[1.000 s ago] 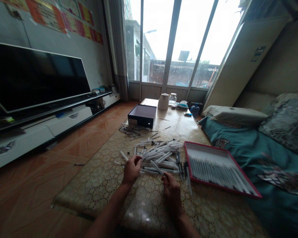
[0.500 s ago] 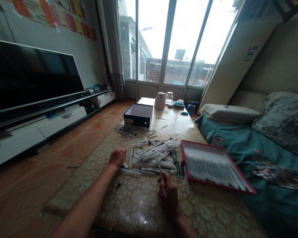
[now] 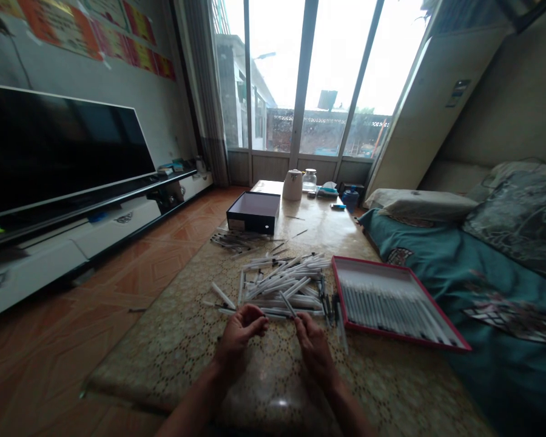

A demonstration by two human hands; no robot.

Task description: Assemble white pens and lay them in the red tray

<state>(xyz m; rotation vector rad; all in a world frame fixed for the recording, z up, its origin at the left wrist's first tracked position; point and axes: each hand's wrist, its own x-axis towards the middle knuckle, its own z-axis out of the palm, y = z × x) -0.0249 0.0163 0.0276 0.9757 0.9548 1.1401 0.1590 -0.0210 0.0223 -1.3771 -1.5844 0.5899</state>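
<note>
My right hand (image 3: pixel 315 347) is closed around a slim pen (image 3: pixel 287 303), which points up and to the left out of the fingers. Beside it, my left hand (image 3: pixel 241 332) is pinched, thumb against forefinger. A tiny dark bit shows at its fingertips, too small to name. Just beyond both hands lies a loose heap of white pen barrels (image 3: pixel 284 282), some with black ends. To the right, a shallow red-rimmed box lid (image 3: pixel 437 347) holds a row of pens side by side.
A dark open box (image 3: pixel 250 226) stands farther back, with thin dark refills (image 3: pixel 231 241) in front of it. A pale kettle (image 3: pixel 293 186), a glass jar (image 3: pixel 309 181) and a tissue pack (image 3: pixel 327 189) are at the table's far end. A teal-covered couch (image 3: pixel 418 273) borders the right side.
My left hand has come from the left of the heap toward the middle, near my right hand, and now pinches. My right hand still holds the pen at nearly the same spot.
</note>
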